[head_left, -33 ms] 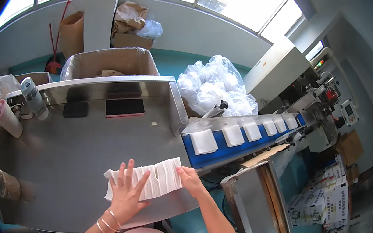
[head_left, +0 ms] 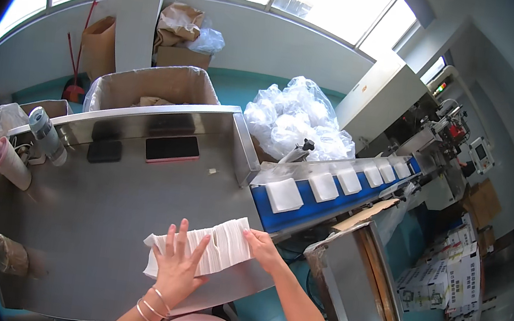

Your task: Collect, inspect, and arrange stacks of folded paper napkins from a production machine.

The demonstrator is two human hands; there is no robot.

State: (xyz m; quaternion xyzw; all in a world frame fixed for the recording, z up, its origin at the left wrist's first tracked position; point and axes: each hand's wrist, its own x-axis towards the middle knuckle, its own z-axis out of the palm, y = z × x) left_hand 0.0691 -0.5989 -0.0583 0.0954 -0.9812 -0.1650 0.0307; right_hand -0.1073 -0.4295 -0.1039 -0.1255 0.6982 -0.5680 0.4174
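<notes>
the metal counter (head_left: 114,207) sits under bright windows, and a row of white folded sheets (head_left: 224,250) lies near its front edge, already lined up side by side. more white stacks (head_left: 284,195) remain on the blue belt (head_left: 307,205), not yet in the row. the left hand (head_left: 177,267) lies over it, fingers spread wide; the right hand (head_left: 263,251) touches its right end, though whether that grip pinches, i can't say.
</notes>
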